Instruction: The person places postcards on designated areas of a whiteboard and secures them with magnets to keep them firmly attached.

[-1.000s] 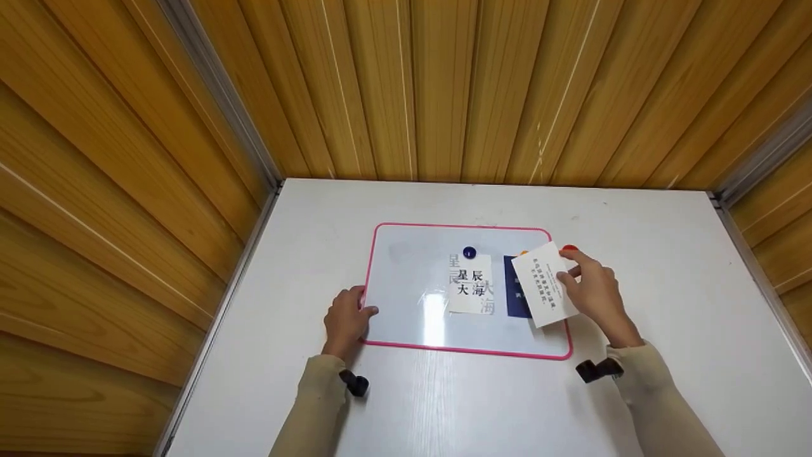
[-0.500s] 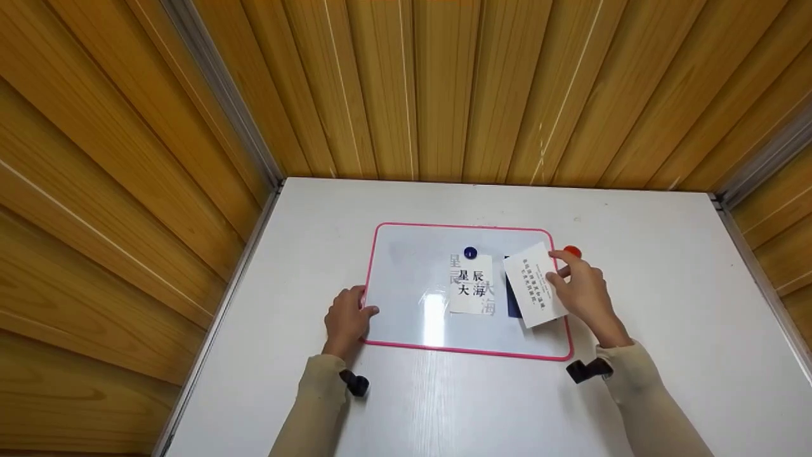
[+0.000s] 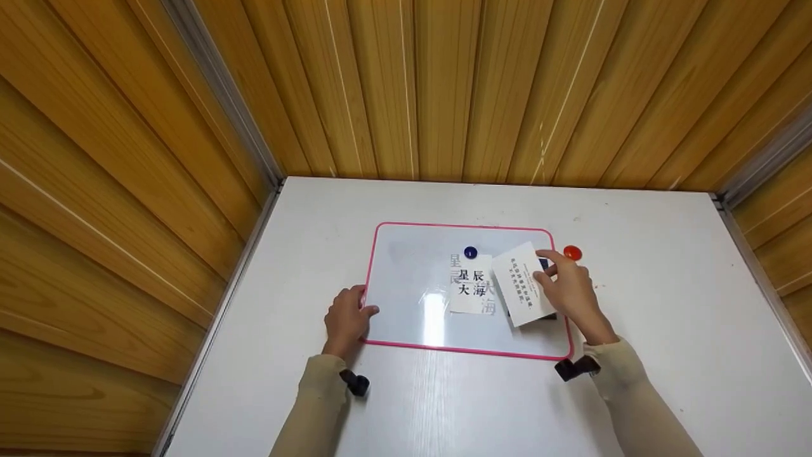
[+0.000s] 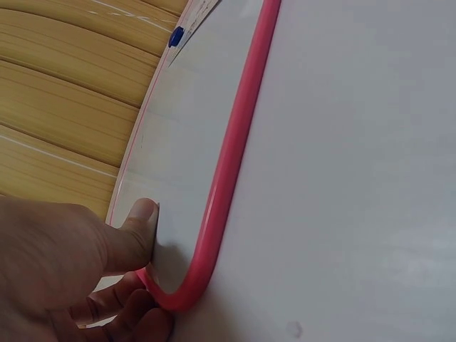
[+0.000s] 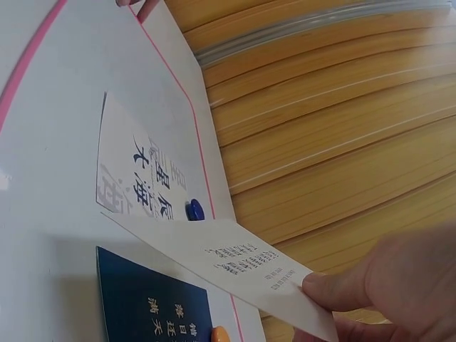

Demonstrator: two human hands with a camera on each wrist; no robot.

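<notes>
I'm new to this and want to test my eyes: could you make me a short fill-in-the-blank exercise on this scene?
1. While the left hand holds the whiteboard, the right hand pinches a card coloured ____.
2. In the head view, the red magnet lies to the ____ of the whiteboard.
3. In the right wrist view, the magnet at the dark blue card's edge is coloured ____.

Missing words: white; right; orange.

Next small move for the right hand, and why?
I'd probably have the right hand carry its white card leftward: it hovers over the dark blue card, which has an orange magnet at its edge, while the left end of the whiteboard shows no card.
</notes>
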